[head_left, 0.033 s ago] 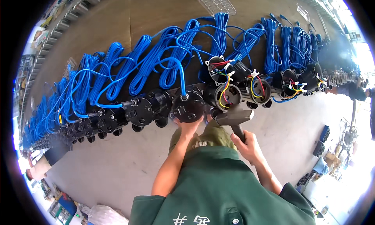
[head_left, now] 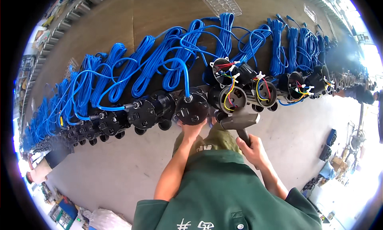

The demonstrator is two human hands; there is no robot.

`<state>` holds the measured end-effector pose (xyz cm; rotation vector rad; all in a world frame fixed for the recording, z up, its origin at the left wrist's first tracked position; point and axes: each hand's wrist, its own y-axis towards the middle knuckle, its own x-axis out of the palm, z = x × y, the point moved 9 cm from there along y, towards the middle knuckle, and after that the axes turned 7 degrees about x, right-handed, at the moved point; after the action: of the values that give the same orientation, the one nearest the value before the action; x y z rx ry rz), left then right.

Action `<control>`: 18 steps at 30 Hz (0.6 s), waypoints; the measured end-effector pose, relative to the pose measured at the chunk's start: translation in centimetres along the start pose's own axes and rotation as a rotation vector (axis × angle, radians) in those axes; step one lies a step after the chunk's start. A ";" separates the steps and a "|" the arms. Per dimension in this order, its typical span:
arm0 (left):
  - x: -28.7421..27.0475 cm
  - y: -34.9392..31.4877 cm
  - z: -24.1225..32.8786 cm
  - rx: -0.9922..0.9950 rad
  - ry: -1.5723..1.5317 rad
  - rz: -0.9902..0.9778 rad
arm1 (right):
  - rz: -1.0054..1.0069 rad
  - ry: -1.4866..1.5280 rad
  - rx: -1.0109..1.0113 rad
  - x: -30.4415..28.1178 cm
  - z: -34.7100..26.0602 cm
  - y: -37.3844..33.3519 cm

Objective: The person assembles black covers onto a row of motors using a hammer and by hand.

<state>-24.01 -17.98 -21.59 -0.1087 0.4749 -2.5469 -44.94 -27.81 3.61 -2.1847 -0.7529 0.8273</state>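
Note:
My right hand (head_left: 255,150) is closed round the handle of a hammer (head_left: 241,121). The hammer's grey metal head is raised in front of my body, just below the open-ended housings. At the row's near edge my left hand (head_left: 192,129) grips a black cylindrical motor housing (head_left: 192,108) from below; its fingers are partly hidden under it. That housing's round black cap faces up, with a blue cable (head_left: 185,74) entering through a fitting. Right beside it lies an open housing (head_left: 228,99) with red, yellow and blue wires and white connectors showing.
Capped black housings (head_left: 145,110) run leftward along the brown table (head_left: 167,8), with coiled blue cables (head_left: 227,36) behind them. More open wired housings (head_left: 297,84) extend right. A clear plastic tray (head_left: 222,3) lies at the far side. Other people's arms (head_left: 40,172) show at the left edge.

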 end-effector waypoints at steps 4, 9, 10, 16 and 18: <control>-0.7 1.2 2.1 -0.071 0.130 -0.007 | 0.060 -0.091 -0.092 -0.8 -0.7 0.3; -0.1 1.9 1.3 -0.007 0.117 -0.021 | 0.264 -0.117 -0.482 -0.3 1.0 -0.3; -0.1 1.9 0.9 0.003 0.126 -0.033 | 0.218 -0.152 -0.480 0.1 0.4 -0.1; 0.0 1.7 0.7 -0.046 0.046 -0.071 | 0.027 -0.070 -0.225 2.9 0.0 1.3; -0.2 1.4 0.8 -0.054 0.028 -0.068 | -0.018 -0.022 -0.132 3.2 1.2 1.3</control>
<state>-23.01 -19.20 -21.33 -0.1102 0.5603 -2.6056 -43.44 -25.94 0.91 -2.2852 -0.8586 0.8147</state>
